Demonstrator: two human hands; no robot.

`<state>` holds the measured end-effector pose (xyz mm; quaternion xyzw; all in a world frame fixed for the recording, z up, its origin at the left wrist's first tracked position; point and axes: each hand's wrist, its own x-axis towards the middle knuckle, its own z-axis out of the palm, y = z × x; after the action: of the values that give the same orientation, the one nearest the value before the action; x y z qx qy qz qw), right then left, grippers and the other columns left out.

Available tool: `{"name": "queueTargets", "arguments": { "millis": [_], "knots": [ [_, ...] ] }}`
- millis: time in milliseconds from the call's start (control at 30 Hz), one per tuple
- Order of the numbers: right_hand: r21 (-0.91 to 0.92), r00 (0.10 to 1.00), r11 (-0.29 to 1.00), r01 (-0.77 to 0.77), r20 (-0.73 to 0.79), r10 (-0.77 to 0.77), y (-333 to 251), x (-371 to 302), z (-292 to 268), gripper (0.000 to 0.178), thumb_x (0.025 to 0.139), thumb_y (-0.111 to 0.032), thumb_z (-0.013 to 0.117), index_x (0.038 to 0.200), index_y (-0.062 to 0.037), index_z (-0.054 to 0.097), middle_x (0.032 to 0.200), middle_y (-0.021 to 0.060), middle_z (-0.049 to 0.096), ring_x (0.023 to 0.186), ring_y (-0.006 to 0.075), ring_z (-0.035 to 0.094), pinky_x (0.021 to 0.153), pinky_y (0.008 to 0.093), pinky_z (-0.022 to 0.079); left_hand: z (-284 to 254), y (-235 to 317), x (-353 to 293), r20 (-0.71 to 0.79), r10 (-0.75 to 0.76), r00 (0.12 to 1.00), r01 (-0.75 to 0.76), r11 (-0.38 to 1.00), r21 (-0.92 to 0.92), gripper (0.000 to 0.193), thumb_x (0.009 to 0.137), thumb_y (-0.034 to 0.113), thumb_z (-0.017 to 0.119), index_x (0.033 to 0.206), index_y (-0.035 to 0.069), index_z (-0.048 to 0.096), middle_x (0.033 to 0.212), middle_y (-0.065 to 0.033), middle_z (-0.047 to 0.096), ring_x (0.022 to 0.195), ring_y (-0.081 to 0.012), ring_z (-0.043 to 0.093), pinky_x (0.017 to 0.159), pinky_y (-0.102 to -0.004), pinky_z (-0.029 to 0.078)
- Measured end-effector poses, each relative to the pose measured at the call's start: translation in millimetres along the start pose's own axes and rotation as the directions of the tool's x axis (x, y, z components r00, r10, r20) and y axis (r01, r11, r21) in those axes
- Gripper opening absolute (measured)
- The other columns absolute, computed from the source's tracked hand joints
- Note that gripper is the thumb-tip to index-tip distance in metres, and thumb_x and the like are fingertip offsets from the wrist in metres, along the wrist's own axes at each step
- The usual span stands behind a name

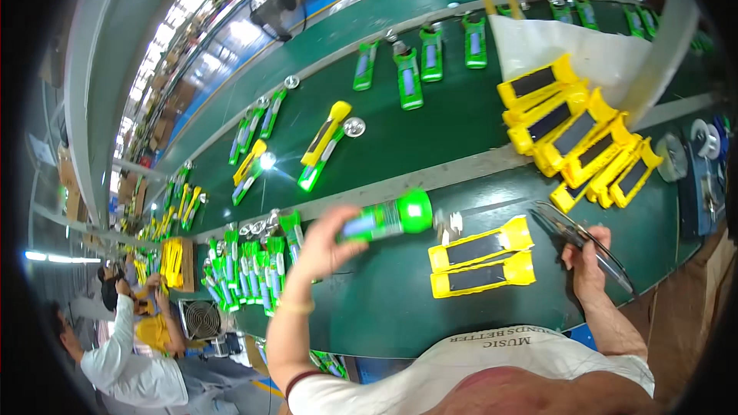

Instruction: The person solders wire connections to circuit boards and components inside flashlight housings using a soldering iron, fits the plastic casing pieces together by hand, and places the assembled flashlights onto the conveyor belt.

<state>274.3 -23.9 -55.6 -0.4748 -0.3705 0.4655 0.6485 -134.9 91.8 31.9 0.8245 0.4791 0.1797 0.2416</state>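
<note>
My left hand (327, 244) is closed around a green flashlight body (384, 217), held sideways above the bench. Its wide head points right, where small silvery parts (450, 223) hang beside it, partly blurred. In my right hand (588, 265) is a dark slender tool (573, 229), tilted down to the right; its exact kind is unclear. Between my hands, two yellow casing halves (480, 277) with black panels lie side by side on the green bench (377, 307).
More yellow casings (573, 134) are piled at the right. Several green flashlight bodies (257, 273) stand crowded at the left. Other green bodies (407, 77) lie on the belt beyond a grey rail (430, 177). A wire spool (703, 138) sits far right. Other people (131, 361) work at the left.
</note>
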Motion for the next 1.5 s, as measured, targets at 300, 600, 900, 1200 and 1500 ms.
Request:
{"name": "queueTargets", "arguments": {
  "millis": [300,600,900,1200,1500],
  "knots": [
    [0.077,0.996,0.997,0.017,0.089,-0.024,-14,2,1,0.027,0.093,-0.031,0.040,0.110,-0.0106,0.033,0.084,0.0106,0.052,0.066,0.0138,0.047,0.057,0.0249,0.037,50,19,-71,-0.283,-0.118,0.952,0.085,0.988,-0.126,0.050,0.067,0.020,0.072,0.109,0.002,0.053,0.112,-0.0161,0.053,0.107,-0.0313,0.051,0.090,-0.0368,0.041],
    [-0.192,0.899,0.972,0.133,0.437,-0.037,0,53,34,0.033,0.092,-0.035,0.043,0.107,-0.0065,0.036,0.096,0.0094,0.056,0.076,0.0102,0.050,0.069,0.0234,0.042,115,103,-49,0.097,0.221,0.970,-0.224,0.974,0.017,0.050,0.061,0.016,0.074,0.107,0.008,0.058,0.122,-0.0119,0.045,0.122,-0.0324,0.036,0.102,-0.0520,0.022],
    [0.077,0.978,0.982,0.175,0.098,-0.182,-7,36,26,0.026,0.094,-0.029,0.039,0.110,-0.0090,0.041,0.084,0.0082,0.052,0.063,0.0121,0.046,0.058,0.0243,0.038,124,67,-50,-0.103,0.153,0.983,-0.153,0.988,0.002,0.068,0.063,0.021,0.074,0.123,0.008,0.045,0.121,-0.0115,0.048,0.118,-0.0321,0.040,0.100,-0.0468,0.028],
    [0.273,0.993,0.958,0.092,0.046,-0.108,-20,-32,18,0.035,0.083,-0.035,0.057,0.098,-0.0083,0.039,0.074,0.0041,0.046,0.051,0.0073,0.035,0.045,0.0208,0.029,110,90,-41,-0.129,0.193,0.973,-0.182,0.979,0.093,0.059,0.064,0.012,0.072,0.119,0.006,0.050,0.117,-0.0126,0.052,0.110,-0.0340,0.047,0.092,-0.0460,0.034],
    [0.224,0.978,0.973,-0.064,0.209,0.016,-6,-42,26,0.039,0.082,-0.030,0.062,0.093,-0.0062,0.033,0.073,0.0066,0.045,0.048,0.0084,0.039,0.042,0.0194,0.032,138,100,-22,-0.187,0.214,0.959,-0.252,0.945,-0.210,0.018,0.065,0.000,0.068,0.081,0.008,0.064,0.076,-0.0043,0.062,0.064,-0.0200,0.056,0.058,-0.0291,0.044]
  ]
}}
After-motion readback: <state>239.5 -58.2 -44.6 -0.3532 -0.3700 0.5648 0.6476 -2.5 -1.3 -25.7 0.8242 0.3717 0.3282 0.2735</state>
